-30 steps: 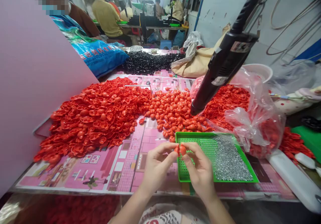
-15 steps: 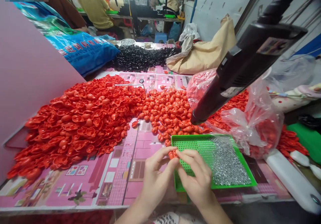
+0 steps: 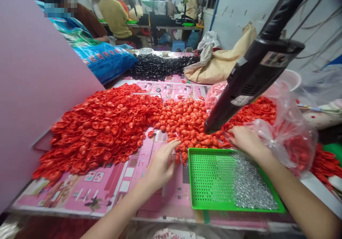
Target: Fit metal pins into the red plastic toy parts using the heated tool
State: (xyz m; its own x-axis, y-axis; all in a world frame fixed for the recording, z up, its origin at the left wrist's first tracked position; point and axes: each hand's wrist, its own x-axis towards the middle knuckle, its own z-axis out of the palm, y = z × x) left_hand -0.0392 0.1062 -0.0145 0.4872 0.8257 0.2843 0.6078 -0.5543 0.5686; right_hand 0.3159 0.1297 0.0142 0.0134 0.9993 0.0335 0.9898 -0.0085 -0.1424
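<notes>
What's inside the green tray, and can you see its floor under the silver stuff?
The green perforated plastic tray holds a heap of small silver metal pieces toward its right side. Its perforated floor shows on the left; beneath the heap, the floor is covered.

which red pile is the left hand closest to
The middle pile of small round red pieces, just past the fingertips of the left hand; the wide-brimmed red cups lie further off.

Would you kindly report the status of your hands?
Left hand at the red rounded pieces. Right hand beside the clear plastic bag. Black hanging tool above, green perforated tray below.
</notes>
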